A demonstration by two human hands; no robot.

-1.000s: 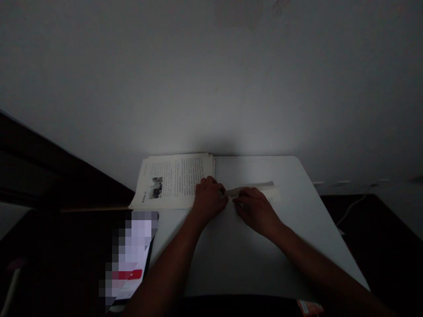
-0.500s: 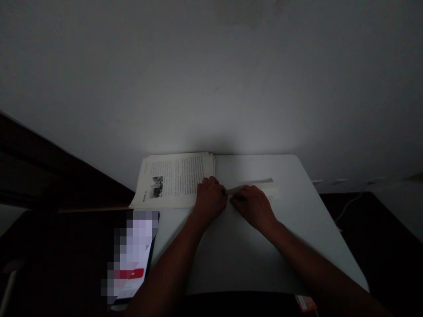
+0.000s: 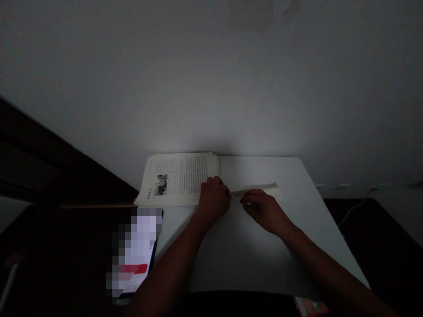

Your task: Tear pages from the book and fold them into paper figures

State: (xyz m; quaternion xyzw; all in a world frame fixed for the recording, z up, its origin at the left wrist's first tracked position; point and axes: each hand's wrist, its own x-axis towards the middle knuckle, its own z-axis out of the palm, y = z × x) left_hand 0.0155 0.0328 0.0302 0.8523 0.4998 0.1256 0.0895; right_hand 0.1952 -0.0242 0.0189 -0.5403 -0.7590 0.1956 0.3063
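A narrow folded strip of paper (image 3: pixel 272 185) lies across the white table (image 3: pixel 238 251), its right end slightly raised. My left hand (image 3: pixel 214 197) is closed on the strip's left end, the thumb side toward the middle and the knuckles beside the printed pages. Over the strip's near edge, my right hand (image 3: pixel 264 209) has its fingers bent and the index finger along the paper. Its thumb sits just below, and the fingertips are dim. The middle of the strip is partly hidden by the right hand.
Left of my hands lies a stack of printed pages (image 3: pixel 178 178) with a small picture. A tablet-like device (image 3: pixel 142 251) with a lit, blurred screen rests at the table's left edge. A wall (image 3: pixel 211 88) rises behind. An orange-red packet (image 3: pixel 310 307) shows below the front edge.
My right hand has shifted right along the strip, away from my left hand, with its thumb and index a little farther apart. The left hand keeps its place on the paper.
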